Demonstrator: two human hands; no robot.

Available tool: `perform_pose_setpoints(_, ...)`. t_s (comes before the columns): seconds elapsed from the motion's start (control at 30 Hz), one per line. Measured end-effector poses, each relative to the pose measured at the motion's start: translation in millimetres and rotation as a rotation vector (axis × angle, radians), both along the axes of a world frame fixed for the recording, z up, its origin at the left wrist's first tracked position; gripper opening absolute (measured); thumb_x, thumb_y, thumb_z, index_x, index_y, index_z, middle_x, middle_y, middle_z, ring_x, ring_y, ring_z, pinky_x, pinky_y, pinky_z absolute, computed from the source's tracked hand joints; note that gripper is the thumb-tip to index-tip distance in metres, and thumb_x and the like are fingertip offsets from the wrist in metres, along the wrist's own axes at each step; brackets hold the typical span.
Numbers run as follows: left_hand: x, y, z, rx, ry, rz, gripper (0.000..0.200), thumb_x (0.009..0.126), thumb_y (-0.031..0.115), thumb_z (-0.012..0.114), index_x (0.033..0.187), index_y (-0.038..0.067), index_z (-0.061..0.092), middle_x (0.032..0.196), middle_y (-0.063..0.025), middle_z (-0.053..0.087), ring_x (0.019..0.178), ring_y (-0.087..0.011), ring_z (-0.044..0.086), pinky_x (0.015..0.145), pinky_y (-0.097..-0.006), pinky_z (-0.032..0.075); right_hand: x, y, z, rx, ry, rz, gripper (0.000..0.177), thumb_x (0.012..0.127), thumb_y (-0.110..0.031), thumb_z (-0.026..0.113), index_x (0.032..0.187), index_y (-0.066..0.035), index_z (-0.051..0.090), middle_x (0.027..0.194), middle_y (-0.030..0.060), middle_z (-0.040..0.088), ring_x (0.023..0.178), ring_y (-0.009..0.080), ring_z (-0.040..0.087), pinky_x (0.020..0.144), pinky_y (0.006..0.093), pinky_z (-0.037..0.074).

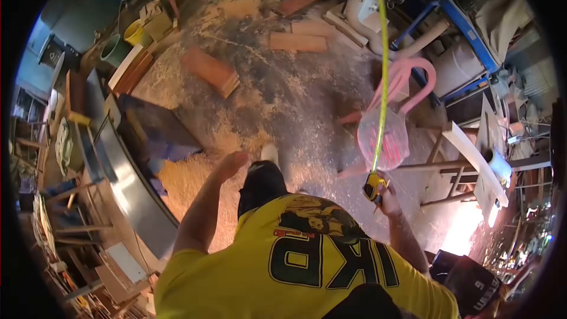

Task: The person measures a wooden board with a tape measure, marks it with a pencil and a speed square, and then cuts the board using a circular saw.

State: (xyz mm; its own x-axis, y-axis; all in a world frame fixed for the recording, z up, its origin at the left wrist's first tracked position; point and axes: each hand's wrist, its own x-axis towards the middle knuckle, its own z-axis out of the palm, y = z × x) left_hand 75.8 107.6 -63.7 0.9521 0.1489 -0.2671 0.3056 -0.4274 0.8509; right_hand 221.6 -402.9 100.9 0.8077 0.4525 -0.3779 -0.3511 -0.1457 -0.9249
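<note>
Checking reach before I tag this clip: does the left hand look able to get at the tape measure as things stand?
Probably yes: the left hand appears to hold nothing, and no object visibly blocks its way to the tape measure, though the right hand grips it.

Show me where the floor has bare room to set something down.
The widest free patch is the sawdust-strewn floor between the reddish board stack and the pink chair. It is crowded right of the chair, by the blue frame, and left of the left hand, around the dark panel.

Chair (pixel 399 133) beyond the tape measure (pixel 372 187)
</note>
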Motion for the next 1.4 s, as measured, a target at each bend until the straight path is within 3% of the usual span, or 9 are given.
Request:
perform_pose_setpoints(0.2, 97, 180, -119, -0.595, 0.284, 0.235, 0.032, 0.09, 0.027, 0.059, 0.115, 0.007, 0.059, 0.09, -0.0032, 0.062, 0.077, -0.0122, 0.057, 0.064, -0.0279, 0.046, 170, 165, -3, -0.106, -0.09, 0.138, 0.052, 0.092, -0.033, 0.055, 0.134, -0.002, 0.044, 0.105, 0.0068, 0.06, 0.086, 0.0153, 0.059, 0.075, 0.0267, 0.048)
perform_pose_setpoints(0.6, 641, 266, 193, -0.241, -0.092, -0.613, 0.039, 0.095, 0.019, 0.049, 0.127, -0.002, 0.049, 0.119, -0.0131, 0.058, 0.11, -0.0196, 0.055, 0.093, -0.0313, 0.044, 434, 442, 79, -0.108, -0.213, 0.032, 0.058, 0.086, -0.044, 0.061, 0.13, -0.008, 0.05, 0.111, 0.0067, 0.059, 0.1, 0.015, 0.053, 0.086, 0.0312, 0.043)
perform_pose_setpoints(0.97, 820, 341, 215, -0.655, -0.176, -0.253, 0.04, 0.102, 0.026, 0.036, 0.127, -0.003, 0.049, 0.116, -0.0158, 0.057, 0.103, -0.0253, 0.057, 0.09, -0.0342, 0.045, 699, 656, 69, 0.093, -0.49, 0.387, 0.052, 0.079, -0.035, 0.069, 0.119, -0.005, 0.054, 0.096, 0.0086, 0.062, 0.089, 0.0187, 0.059, 0.078, 0.0331, 0.047)
perform_pose_setpoints(1.03, 844, 357, 227, 0.196, -0.472, -0.516, 0.041, 0.1, 0.027, 0.04, 0.13, -0.001, 0.046, 0.123, -0.0156, 0.055, 0.111, -0.0252, 0.054, 0.091, -0.0344, 0.045, 718, 679, 77, -0.052, -0.699, 0.215, 0.054, 0.076, -0.04, 0.07, 0.116, -0.007, 0.056, 0.093, 0.0123, 0.064, 0.087, 0.0252, 0.062, 0.077, 0.0362, 0.047)
perform_pose_setpoints(1.07, 862, 361, 217, -0.406, -0.166, -0.331, 0.042, 0.102, 0.03, 0.038, 0.13, 0.0, 0.047, 0.122, -0.0153, 0.055, 0.109, -0.0255, 0.055, 0.091, -0.034, 0.044, 728, 678, 79, -0.076, -0.693, 0.179, 0.054, 0.076, -0.04, 0.07, 0.116, -0.007, 0.056, 0.093, 0.0123, 0.064, 0.087, 0.0252, 0.062, 0.077, 0.0362, 0.047)
perform_pose_setpoints(1.17, 896, 358, 214, -0.021, -0.497, -0.621, 0.046, 0.102, 0.037, 0.036, 0.123, 0.0, 0.053, 0.104, -0.0147, 0.058, 0.093, -0.0207, 0.056, 0.083, -0.0322, 0.045, 747, 683, 78, -0.21, -0.546, 0.189, 0.055, 0.075, -0.045, 0.069, 0.114, -0.009, 0.057, 0.091, 0.0154, 0.065, 0.085, 0.0297, 0.063, 0.078, 0.0392, 0.047)
perform_pose_setpoints(1.2, 907, 344, 210, -0.607, -0.121, -0.468, 0.049, 0.101, 0.041, 0.036, 0.121, 0.0, 0.054, 0.098, -0.0117, 0.058, 0.089, -0.0208, 0.056, 0.081, -0.0316, 0.044, 746, 678, 74, -0.259, -0.502, 0.121, 0.055, 0.075, -0.046, 0.069, 0.114, -0.009, 0.057, 0.091, 0.0157, 0.065, 0.085, 0.0292, 0.063, 0.078, 0.0392, 0.047)
perform_pose_setpoints(1.3, 938, 340, 204, -0.137, -0.43, -0.932, 0.051, 0.1, 0.042, 0.039, 0.118, -0.003, 0.053, 0.097, -0.0103, 0.058, 0.087, -0.0195, 0.057, 0.08, -0.0307, 0.044, 736, 659, 89, -0.367, -0.404, 0.01, 0.058, 0.075, -0.044, 0.07, 0.117, -0.008, 0.054, 0.1, 0.0155, 0.064, 0.093, 0.0278, 0.062, 0.083, 0.0382, 0.047)
perform_pose_setpoints(1.4, 969, 299, 191, -0.619, 0.061, -0.819, 0.049, 0.098, 0.04, 0.046, 0.114, -0.006, 0.054, 0.097, -0.0093, 0.061, 0.083, -0.0157, 0.059, 0.072, -0.0282, 0.046, 740, 640, 81, -0.32, -0.384, -0.194, 0.064, 0.077, -0.04, 0.069, 0.123, -0.001, 0.047, 0.117, 0.0152, 0.058, 0.107, 0.0257, 0.056, 0.092, 0.0363, 0.044)
